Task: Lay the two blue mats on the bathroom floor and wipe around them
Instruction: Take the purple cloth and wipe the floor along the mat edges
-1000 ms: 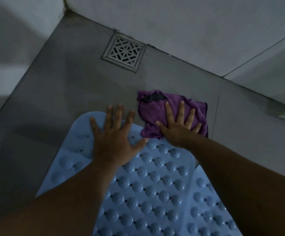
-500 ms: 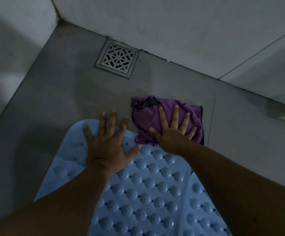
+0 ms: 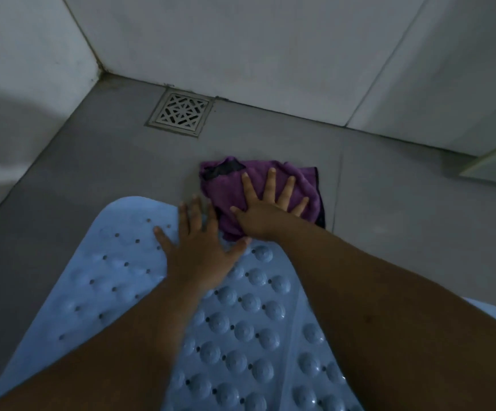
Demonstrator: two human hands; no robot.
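Low light here, and both hands are down on the floor. The left hand [image 3: 199, 250] lies flat at the far end of the near blue mat [image 3: 122, 280], fingers spread wide, fingertips reaching just past the mat's rounded edge at the centre of the frame. The right hand [image 3: 267, 209] presses flat on a purple cloth [image 3: 229, 188], fingers fanned apart, nothing pinched. That cloth sits bunched on the grey floor [image 3: 92, 173] just beyond the mat's end, a dark patch showing at its upper left corner.

Two mats counted: the near one fills the lower left and centre, studded with round bumps and small holes, and the second blue mat [image 3: 315, 366] runs alongside in the lower right, its edge meeting the first. The right forearm crosses over it and hides much of it.

One square metal drain grate [image 3: 181, 114] is set in the floor in the upper centre, against the base of the tiled wall [image 3: 270, 54]. It is well apart from the cloth. One cloth, one drain, two hands
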